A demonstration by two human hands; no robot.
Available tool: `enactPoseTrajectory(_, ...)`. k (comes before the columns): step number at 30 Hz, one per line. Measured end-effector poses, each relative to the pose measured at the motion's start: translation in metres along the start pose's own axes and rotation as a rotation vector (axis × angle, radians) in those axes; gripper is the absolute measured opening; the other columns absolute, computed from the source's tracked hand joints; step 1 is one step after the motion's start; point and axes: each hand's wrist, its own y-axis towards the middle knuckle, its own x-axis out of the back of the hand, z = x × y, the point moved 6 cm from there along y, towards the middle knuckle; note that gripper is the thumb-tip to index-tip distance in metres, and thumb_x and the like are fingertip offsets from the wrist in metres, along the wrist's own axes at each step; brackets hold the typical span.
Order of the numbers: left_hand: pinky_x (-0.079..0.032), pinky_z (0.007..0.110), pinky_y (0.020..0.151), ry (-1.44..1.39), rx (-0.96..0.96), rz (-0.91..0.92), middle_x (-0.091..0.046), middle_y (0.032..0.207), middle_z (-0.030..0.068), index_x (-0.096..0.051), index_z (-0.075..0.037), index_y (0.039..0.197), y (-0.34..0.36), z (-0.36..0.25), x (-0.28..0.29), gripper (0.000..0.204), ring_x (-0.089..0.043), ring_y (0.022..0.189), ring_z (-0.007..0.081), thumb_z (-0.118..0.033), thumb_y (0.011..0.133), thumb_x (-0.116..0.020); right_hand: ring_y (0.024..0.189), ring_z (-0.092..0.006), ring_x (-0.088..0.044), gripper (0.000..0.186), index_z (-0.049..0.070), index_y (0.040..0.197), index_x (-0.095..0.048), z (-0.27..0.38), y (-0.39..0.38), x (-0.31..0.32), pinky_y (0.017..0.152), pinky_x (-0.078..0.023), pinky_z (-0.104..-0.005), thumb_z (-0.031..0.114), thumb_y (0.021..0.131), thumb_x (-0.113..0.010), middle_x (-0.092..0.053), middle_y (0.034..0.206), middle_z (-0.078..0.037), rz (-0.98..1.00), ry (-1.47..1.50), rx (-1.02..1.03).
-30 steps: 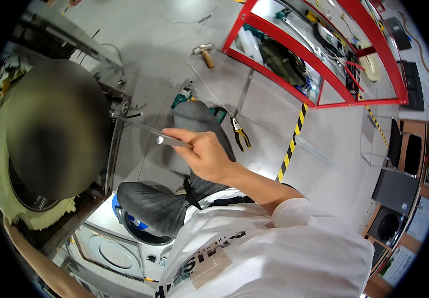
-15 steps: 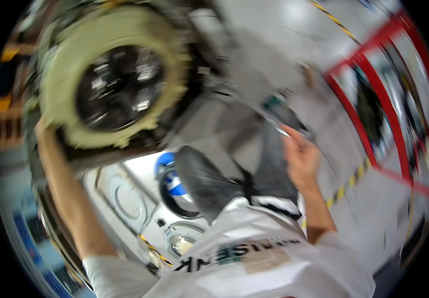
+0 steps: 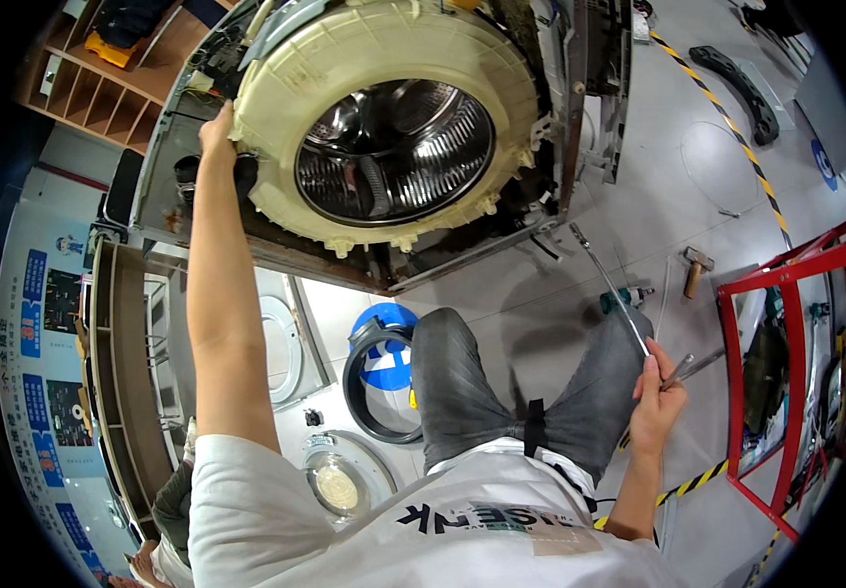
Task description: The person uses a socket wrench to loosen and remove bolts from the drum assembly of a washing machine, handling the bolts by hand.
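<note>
A front-loading washing machine with its front off stands ahead of me. Its cream plastic tub (image 3: 271, 127) surrounds a shiny steel drum (image 3: 393, 157). My left hand (image 3: 217, 134) grips the left edge of the tub, arm stretched out; its fingertips are partly hidden. In my right hand (image 3: 656, 407), above my right thigh, is a long metal socket wrench (image 3: 611, 279). Its long shaft points up and left toward the machine's lower right corner, and a short end sticks out past my fingers. The wrench touches nothing on the machine.
A hammer (image 3: 697, 271) and a green power tool (image 3: 627, 299) lie on the floor to the right, near a red rack (image 3: 785, 392). At lower left are a black rubber door gasket (image 3: 356, 397), a round door (image 3: 379, 470) and a white panel (image 3: 286, 353). Another person's hand (image 3: 141, 563) shows.
My view has swung left and steadied, so the machine appears farther right. My left hand stays at the tub's edge. The right hand still holds the wrench.
</note>
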Motion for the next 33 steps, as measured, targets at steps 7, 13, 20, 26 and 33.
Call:
enactPoseTrajectory(7, -0.048, 0.041, 0.067, -0.094, 0.009, 0.009, -0.062, 0.095, 0.0179, -0.057, 0.012, 0.100, 0.014, 0.004, 0.009, 0.040, -0.062, 0.081, 0.0277, -0.024, 0.082, -0.065, 0.050, -0.0019, -0.037, 0.023, -0.002, 0.106, -0.062, 0.003, -0.004, -0.006, 0.047, -0.028, -0.0179, 0.010, 0.089, -0.053, -0.041, 0.056, 0.006, 0.008, 0.021, -0.030)
enactPoseTrajectory(13, -0.050, 0.040, 0.066, -0.019, -0.058, 0.151, -0.060, 0.100, 0.0193, -0.055, 0.016, 0.101, 0.008, -0.001, -0.001, 0.045, -0.062, 0.080, 0.0283, -0.023, 0.081, -0.067, 0.050, -0.0022, -0.038, 0.023, -0.001, 0.106, -0.062, 0.001, -0.004, -0.006, 0.047, -0.029, -0.0179, 0.011, 0.089, -0.054, -0.042, 0.056, 0.006, 0.012, 0.009, -0.034)
enactPoseTrajectory(20, -0.051, 0.037, 0.066, 0.016, -0.039, 0.160, -0.062, 0.096, 0.0165, -0.059, 0.012, 0.099, 0.018, 0.002, -0.002, 0.040, -0.063, 0.079, 0.0267, -0.020, 0.077, -0.071, 0.050, -0.0023, -0.039, 0.024, 0.000, 0.107, -0.062, -0.001, -0.003, -0.003, 0.046, -0.031, -0.0192, 0.014, 0.089, -0.054, -0.043, 0.055, 0.006, 0.021, -0.041, -0.019)
enactPoseTrajectory(26, -0.052, 0.036, 0.067, -0.023, -0.006, 0.154, -0.063, 0.097, 0.0152, -0.059, 0.012, 0.100, 0.036, 0.010, -0.009, 0.037, -0.063, 0.079, 0.0253, -0.016, 0.078, -0.068, 0.049, -0.0025, -0.039, 0.025, -0.001, 0.107, -0.062, 0.000, -0.002, -0.004, 0.046, -0.031, -0.0193, 0.016, 0.089, -0.054, -0.042, 0.053, 0.005, 0.017, -0.051, -0.002)
enactPoseTrajectory(33, -0.051, 0.037, 0.069, -0.069, -0.007, 0.172, -0.062, 0.100, 0.0165, -0.059, 0.009, 0.103, 0.041, 0.007, -0.005, 0.034, -0.062, 0.082, 0.0272, -0.014, 0.079, -0.067, 0.049, -0.0028, -0.039, 0.026, -0.001, 0.107, -0.061, -0.002, -0.002, -0.005, 0.046, -0.031, -0.0192, 0.016, 0.089, -0.054, -0.042, 0.053, 0.005, 0.041, -0.040, 0.009)
